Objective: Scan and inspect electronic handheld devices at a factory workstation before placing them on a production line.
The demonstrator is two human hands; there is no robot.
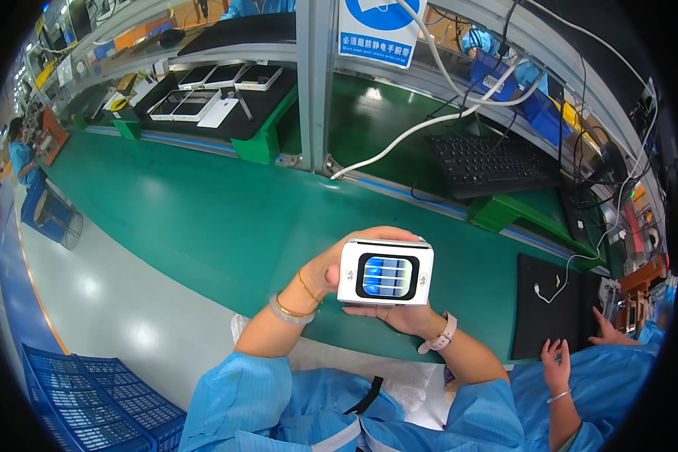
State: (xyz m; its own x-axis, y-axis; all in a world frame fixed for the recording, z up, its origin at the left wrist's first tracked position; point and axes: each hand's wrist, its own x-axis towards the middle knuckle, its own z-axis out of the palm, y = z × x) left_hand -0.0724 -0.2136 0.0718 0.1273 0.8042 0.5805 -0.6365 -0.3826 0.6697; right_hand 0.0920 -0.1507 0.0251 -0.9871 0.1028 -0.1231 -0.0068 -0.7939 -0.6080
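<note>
Both hands are closed around a white box-shaped object, held up above the green table in front of my body. Its upper face carries a dark, glossy rounded-square window with bluish reflections and a small dark mark on each side. My left hand grips the left end, its fingers reaching along the far side. Supporting the near lower edge is my right hand, partly hidden under the object. I cannot tell the object's exact kind.
A green tabletop runs across. Framed white pieces lie on a raised black mat at the far left. A black keyboard and cables are at the far right. A co-worker's hand is beside a black mat; blue crates stand lower left.
</note>
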